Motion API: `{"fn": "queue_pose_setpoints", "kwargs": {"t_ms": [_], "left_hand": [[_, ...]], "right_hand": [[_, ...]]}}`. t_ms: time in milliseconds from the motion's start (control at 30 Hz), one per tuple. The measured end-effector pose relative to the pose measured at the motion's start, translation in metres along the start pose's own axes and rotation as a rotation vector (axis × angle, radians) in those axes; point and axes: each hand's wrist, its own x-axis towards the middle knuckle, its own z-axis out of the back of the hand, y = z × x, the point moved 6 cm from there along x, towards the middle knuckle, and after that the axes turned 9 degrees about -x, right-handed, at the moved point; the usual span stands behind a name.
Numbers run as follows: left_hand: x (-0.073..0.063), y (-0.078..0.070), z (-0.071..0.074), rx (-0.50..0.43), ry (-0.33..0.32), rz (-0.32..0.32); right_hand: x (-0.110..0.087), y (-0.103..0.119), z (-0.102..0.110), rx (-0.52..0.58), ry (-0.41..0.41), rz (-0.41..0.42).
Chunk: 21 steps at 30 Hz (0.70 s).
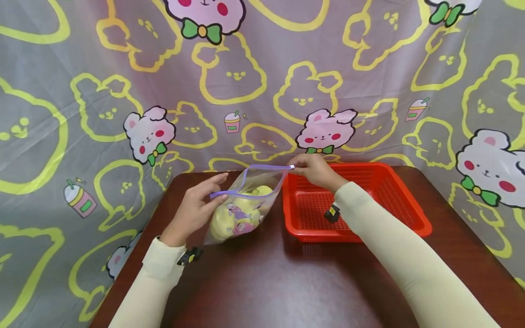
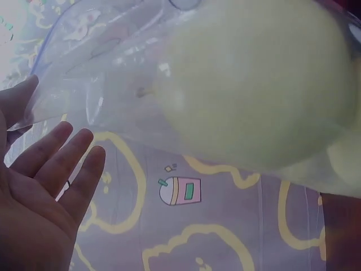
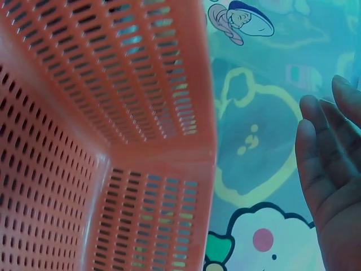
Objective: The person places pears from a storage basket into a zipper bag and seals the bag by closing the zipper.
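A clear zip bag with a purple zip edge and printed cartoon figures stands tilted over the table, its mouth spread apart. Inside are several pale yellow-green, pear-like fruits; one fruit shows its short stem in the left wrist view. My left hand pinches the near-left end of the zip edge between thumb and forefinger, the other fingers spread. At the far right end of the zip, my right hand pinches the bag's corner beside a small white slider.
A red perforated plastic basket stands right of the bag, under my right forearm; its visible floor is bare. The dark brown table reaches back to a patterned cloth that hangs behind and along both sides.
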Motion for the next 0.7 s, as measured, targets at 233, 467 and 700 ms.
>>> {"fn": "queue_pose_setpoints", "kwargs": {"t_ms": [233,467,700], "left_hand": [[0.004,-0.005,0.018,-0.043,-0.062,0.019],[0.007,-0.013,0.039,-0.145,-0.1,0.111],[0.007,-0.005,0.053,-0.134,-0.159,0.116]], "right_hand": [[-0.004,0.007,-0.003,0.053,-0.031,-0.048],[-0.009,0.016,-0.005,0.062,-0.039,-0.041],[-0.014,0.026,-0.001,0.118,-0.03,-0.047]]}}
